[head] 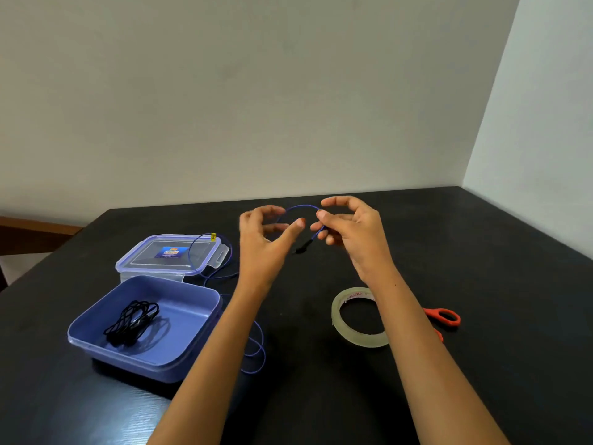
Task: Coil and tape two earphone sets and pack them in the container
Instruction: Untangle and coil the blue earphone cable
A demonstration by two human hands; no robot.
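Blue earphone cable (301, 207) arches between both hands above the surface (481, 252), toward its far edge. Right hand (353, 232) fingers pinch it near the black plug. Left hand (263, 245) fingers loosely curled, thumb apart; grip unclear. Slack trails over the lid (144, 255) by the left edge. Black earphone coil (133, 322) lies in the open container (134, 364). Tape roll (359, 338) and scissors (444, 316) lie rightward.

No wording is legible. The lid (149, 257) behind the container (195, 319) carries a blurred blue sticker (171, 252). The tape roll (356, 338) bears unreadable red print.
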